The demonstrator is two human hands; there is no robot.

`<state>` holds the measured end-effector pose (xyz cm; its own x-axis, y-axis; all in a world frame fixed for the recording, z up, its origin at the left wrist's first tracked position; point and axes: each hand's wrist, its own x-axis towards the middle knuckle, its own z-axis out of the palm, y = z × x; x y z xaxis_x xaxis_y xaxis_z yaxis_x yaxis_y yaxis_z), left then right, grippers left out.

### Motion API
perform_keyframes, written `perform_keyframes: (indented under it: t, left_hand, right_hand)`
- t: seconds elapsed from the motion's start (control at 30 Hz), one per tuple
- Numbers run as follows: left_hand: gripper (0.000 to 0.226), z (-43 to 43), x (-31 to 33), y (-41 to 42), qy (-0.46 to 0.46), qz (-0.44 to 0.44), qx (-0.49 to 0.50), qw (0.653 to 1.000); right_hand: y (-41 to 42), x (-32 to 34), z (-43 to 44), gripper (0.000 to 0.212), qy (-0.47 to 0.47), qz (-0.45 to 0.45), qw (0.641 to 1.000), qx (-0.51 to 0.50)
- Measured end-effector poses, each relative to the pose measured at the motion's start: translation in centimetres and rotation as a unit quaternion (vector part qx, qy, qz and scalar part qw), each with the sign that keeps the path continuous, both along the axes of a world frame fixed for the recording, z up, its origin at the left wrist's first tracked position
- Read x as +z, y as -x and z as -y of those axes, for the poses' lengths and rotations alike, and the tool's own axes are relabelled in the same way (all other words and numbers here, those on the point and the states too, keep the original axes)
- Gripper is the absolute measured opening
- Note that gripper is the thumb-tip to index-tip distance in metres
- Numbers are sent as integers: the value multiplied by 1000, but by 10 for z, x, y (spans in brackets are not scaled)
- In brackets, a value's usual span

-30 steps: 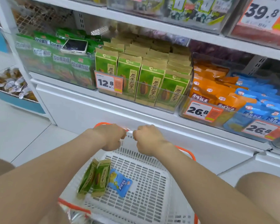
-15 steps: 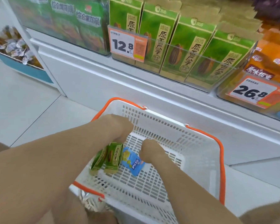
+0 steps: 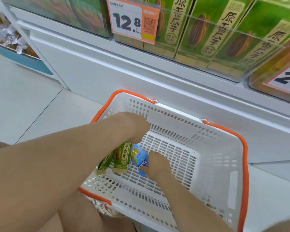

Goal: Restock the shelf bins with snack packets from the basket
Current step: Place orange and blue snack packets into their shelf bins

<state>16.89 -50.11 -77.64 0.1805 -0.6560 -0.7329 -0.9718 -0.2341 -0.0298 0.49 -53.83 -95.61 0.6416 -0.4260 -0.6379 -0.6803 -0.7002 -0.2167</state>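
Nearest the camera, both bare forearms reach down into the white basket [image 3: 213,168], and this is where it gets decided. The right hand [image 3: 156,166] sits low on the slatted floor with its fingers on the blue packet [image 3: 140,158], which lies flat just to that hand's left; whether the fingers have closed round it or merely press on it I cannot tell, the knuckles hide the tips. The left hand [image 3: 134,128] hangs above the two green packets [image 3: 117,158], fingers curled downward toward their upper ends, and again the grip itself is hidden. Those green packets stand side by side, touching, long axis running from near-left up toward the far wall of the basket, so I judge the left hand is the one placed to lift them straight up along that axis. The basket's orange handles [image 3: 244,158] lie folded down on the rim, out of the way. The basket sits on pale floor tile [image 3: 32,104] right against the white shelf base [image 3: 141,77]. Beyond, the clear shelf bin [image 3: 224,27] stands packed with matching green packs behind a price tag [image 3: 132,20].
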Motion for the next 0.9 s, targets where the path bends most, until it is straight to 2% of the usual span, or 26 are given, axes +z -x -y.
perform_keyframes:
  t: [0.1, 0.23, 0.4, 0.47, 0.53, 0.67, 0.8, 0.9]
  left_hand:
    - [28, 4, -1, 0, -11, 8, -4, 1000]
    - [34, 13, -1, -7, -29, 20, 6, 999]
    - [47, 28, 26, -18, -55, 29, 12, 998]
    - [55, 33, 46, -17, -47, 31, 10, 998]
    - [52, 37, 63, -11, -18, 27, 19, 999]
    - [42, 37, 92, 1, 106, 5, 65, 992]
    - [36, 37, 124, 21, 210, -90, 131, 965]
    - [34, 42, 147, 43, 280, -194, 195, 920]
  right_hand:
    - [-3, 3, 8, 36, -71, 42, 994, -73]
    - [-8, 23, 24, 24, -150, 150, 968, -134]
    - [-15, 83, 47, 13, -175, 260, 942, -119]
    - [-18, 115, 55, 13, -161, 312, 930, -113]
    - [-19, 146, 63, 16, -139, 355, 919, -100]
    - [-4, 208, 79, 20, -62, 396, 915, -46]
    - [21, 264, 102, 12, 50, 378, 924, 18]
    - [41, 310, 118, 20, 114, 361, 926, 12]
